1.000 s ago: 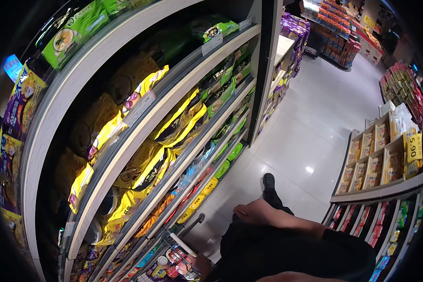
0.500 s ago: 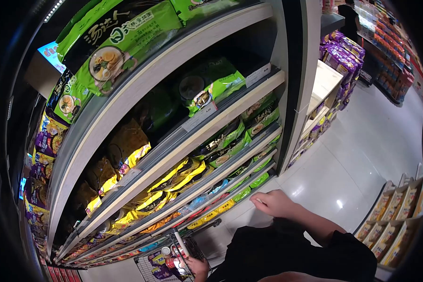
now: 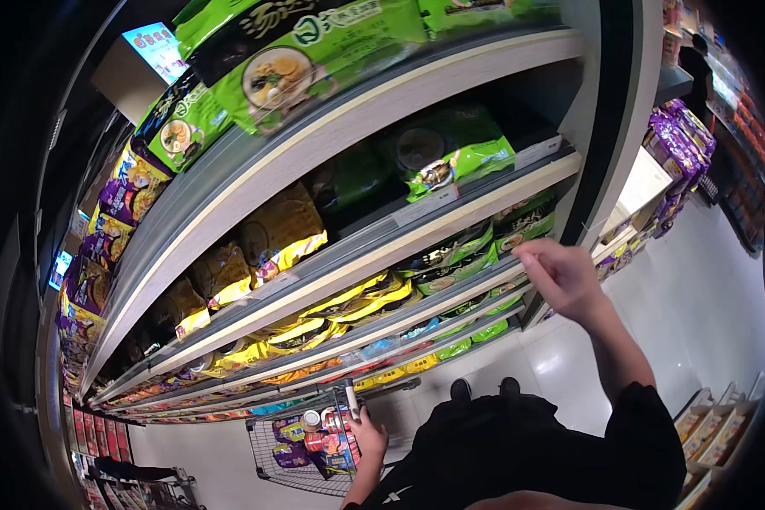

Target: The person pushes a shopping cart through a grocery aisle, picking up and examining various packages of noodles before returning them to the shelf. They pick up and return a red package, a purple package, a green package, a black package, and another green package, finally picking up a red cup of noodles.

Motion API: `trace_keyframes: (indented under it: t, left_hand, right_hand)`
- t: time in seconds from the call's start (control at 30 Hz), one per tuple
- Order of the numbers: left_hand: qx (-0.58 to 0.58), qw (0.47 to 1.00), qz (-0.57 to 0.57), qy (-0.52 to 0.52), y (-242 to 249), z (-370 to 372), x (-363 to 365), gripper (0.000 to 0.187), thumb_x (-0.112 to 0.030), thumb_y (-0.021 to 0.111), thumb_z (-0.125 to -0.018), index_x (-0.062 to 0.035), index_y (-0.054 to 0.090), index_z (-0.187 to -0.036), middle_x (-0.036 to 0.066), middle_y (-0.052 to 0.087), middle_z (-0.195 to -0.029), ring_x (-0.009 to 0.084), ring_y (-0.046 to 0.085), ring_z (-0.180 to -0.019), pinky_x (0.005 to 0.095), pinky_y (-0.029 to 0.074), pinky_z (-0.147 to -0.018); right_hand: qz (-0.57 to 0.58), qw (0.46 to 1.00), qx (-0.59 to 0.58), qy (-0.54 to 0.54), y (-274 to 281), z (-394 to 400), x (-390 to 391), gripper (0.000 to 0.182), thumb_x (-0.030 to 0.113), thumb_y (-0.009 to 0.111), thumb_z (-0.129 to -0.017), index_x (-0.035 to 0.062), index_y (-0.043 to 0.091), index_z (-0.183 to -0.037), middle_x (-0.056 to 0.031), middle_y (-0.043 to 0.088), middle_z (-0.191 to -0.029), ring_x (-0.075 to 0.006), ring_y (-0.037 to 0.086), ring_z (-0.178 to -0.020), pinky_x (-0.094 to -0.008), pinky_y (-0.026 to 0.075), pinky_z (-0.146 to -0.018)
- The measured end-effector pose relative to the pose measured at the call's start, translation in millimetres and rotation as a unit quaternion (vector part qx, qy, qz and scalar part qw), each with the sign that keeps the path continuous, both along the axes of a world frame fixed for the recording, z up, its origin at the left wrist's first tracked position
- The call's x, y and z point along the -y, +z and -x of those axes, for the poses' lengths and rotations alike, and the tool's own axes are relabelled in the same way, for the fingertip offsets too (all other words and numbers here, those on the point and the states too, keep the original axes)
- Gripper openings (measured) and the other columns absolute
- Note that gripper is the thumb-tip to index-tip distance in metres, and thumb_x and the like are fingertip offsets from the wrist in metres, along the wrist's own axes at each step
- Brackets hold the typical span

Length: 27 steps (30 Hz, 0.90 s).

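Note:
My left hand [image 3: 370, 438] grips the handle [image 3: 353, 401] of a wire shopping cart [image 3: 268, 450] at the bottom. Inside the cart are purple packets [image 3: 291, 456], a white-lidded container [image 3: 312, 418] and red packages [image 3: 331, 442]. My right hand [image 3: 561, 276] is raised in front of the shelf unit's right end, fingers curled and nothing visible in them. Nearest to it are green noodle packs [image 3: 523, 223] on a lower shelf. A green pack [image 3: 459, 157] lies on the shelf above, with yellow-edged packs [image 3: 285, 229] further left. Large green bags [image 3: 314, 68] fill the top shelf.
The shelf unit's upright post [image 3: 608, 127] stands right of the packs. Purple packs [image 3: 680, 140] are stacked beyond it, near another person [image 3: 695, 72] in dark clothing. A display rack [image 3: 714, 433] stands at lower right on the pale tiled floor [image 3: 663, 306].
My right hand has risen from near my body towards the shelves. The view has shifted, so the shelves sit further right and more of the cart shows. My left hand stays on the handle.

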<state>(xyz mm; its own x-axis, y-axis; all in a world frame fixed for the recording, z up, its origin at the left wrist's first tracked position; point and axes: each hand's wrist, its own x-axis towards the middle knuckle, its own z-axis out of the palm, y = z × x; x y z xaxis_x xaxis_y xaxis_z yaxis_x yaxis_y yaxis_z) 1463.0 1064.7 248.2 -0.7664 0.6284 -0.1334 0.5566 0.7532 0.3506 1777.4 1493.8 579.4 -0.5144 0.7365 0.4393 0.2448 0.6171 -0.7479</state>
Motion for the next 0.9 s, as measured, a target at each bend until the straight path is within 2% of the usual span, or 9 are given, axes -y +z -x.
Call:
trace_keyframes:
  t: [0.1,0.17,0.2,0.3,0.33,0.47,0.53,0.7,0.9]
  left_hand:
    - [0.041,0.997,-0.063,0.032,10,-2,-26,0.075,-0.004,0.073,-0.085,-0.0016,0.044,-0.154,0.037,0.022,-0.162,0.0577,0.035,-0.148,0.0534,0.039,-0.122]
    - [0.077,0.988,-0.137,0.007,8,2,-38,0.072,-0.006,0.073,-0.087,-0.0006,0.044,-0.153,0.035,0.026,-0.159,0.055,0.038,-0.145,0.0527,0.039,-0.121]
    - [0.066,0.985,-0.16,-0.022,10,1,-45,0.065,-0.005,0.071,-0.089,0.0022,0.047,-0.149,0.033,0.04,-0.149,0.0499,0.047,-0.139,0.0505,0.043,-0.118]
    - [0.143,0.971,-0.185,-0.056,29,-1,-67,0.053,-0.005,0.066,-0.093,0.0043,0.053,-0.144,0.031,0.055,-0.137,0.0464,0.057,-0.129,0.0481,0.048,-0.111]
    - [0.102,0.964,-0.231,-0.083,31,-4,-75,0.044,-0.004,0.063,-0.095,0.0032,0.06,-0.139,0.027,0.064,-0.125,0.0431,0.065,-0.117,0.0455,0.054,-0.102]
    - [0.181,0.943,-0.255,-0.117,45,-5,-91,0.04,-0.002,0.063,-0.096,0.0012,0.063,-0.137,0.022,0.068,-0.123,0.0359,0.071,-0.107,0.0413,0.058,-0.092]
    - [0.214,0.931,-0.278,-0.104,48,-10,-93,0.039,-0.002,0.063,-0.097,0.001,0.064,-0.136,0.02,0.07,-0.12,0.0332,0.072,-0.103,0.0404,0.058,-0.089]
    - [0.223,0.926,-0.291,-0.093,36,-4,-91,0.027,-0.004,0.062,-0.102,0.0002,0.067,-0.128,0.012,0.076,-0.106,0.0207,0.073,-0.089,0.0317,0.057,-0.075]
    - [0.262,0.913,-0.299,-0.096,42,-12,-92,0.021,-0.01,0.061,-0.107,0.0009,0.069,-0.123,0.011,0.078,-0.102,0.0186,0.074,-0.087,0.0301,0.057,-0.076]
  right_hand:
    - [-0.179,0.983,0.008,-0.024,35,15,-22,0.015,0.011,0.068,-0.103,0.0047,0.077,-0.112,-0.0049,0.046,-0.054,-0.0127,0.05,-0.046,-0.0314,0.042,-0.051]
    - [-0.188,0.981,-0.016,-0.049,60,24,-37,0.014,0.013,0.07,-0.102,0.0045,0.077,-0.111,-0.0053,0.048,-0.057,-0.014,0.052,-0.049,-0.0313,0.044,-0.053]
    - [-0.198,0.977,-0.027,-0.069,72,30,-48,0.015,0.014,0.069,-0.102,0.0039,0.076,-0.111,-0.0065,0.053,-0.062,-0.0154,0.055,-0.053,-0.0311,0.045,-0.056]
    - [-0.231,0.966,-0.025,-0.114,96,46,-84,0.02,0.018,0.067,-0.103,0.0026,0.074,-0.112,-0.0118,0.066,-0.079,-0.0215,0.064,-0.068,-0.034,0.05,-0.064]
    - [-0.264,0.954,0.009,-0.14,101,51,-96,0.026,0.023,0.066,-0.102,-0.0015,0.074,-0.109,-0.0157,0.07,-0.085,-0.0299,0.069,-0.077,-0.0396,0.055,-0.071]
    - [-0.246,0.927,0.183,-0.217,109,66,-135,0.034,0.026,0.067,-0.098,-0.0066,0.075,-0.105,-0.0226,0.073,-0.091,-0.0395,0.072,-0.088,-0.0458,0.057,-0.082]
    - [-0.029,0.95,0.27,-0.157,114,73,-154,0.04,0.028,0.067,-0.095,-0.0111,0.074,-0.104,-0.0312,0.074,-0.102,-0.0466,0.071,-0.101,-0.0482,0.056,-0.093]
    - [-0.021,0.928,0.335,-0.161,96,90,-205,0.048,0.036,0.071,-0.099,0.004,0.071,-0.135,-0.0281,0.074,-0.124,-0.0396,0.072,-0.114,-0.0439,0.055,-0.099]
    - [0.114,0.973,0.101,-0.172,110,85,-183,0.055,0.033,0.068,-0.101,-0.0113,0.066,-0.134,-0.0261,0.075,-0.124,-0.0295,0.069,-0.114,-0.039,0.052,-0.099]
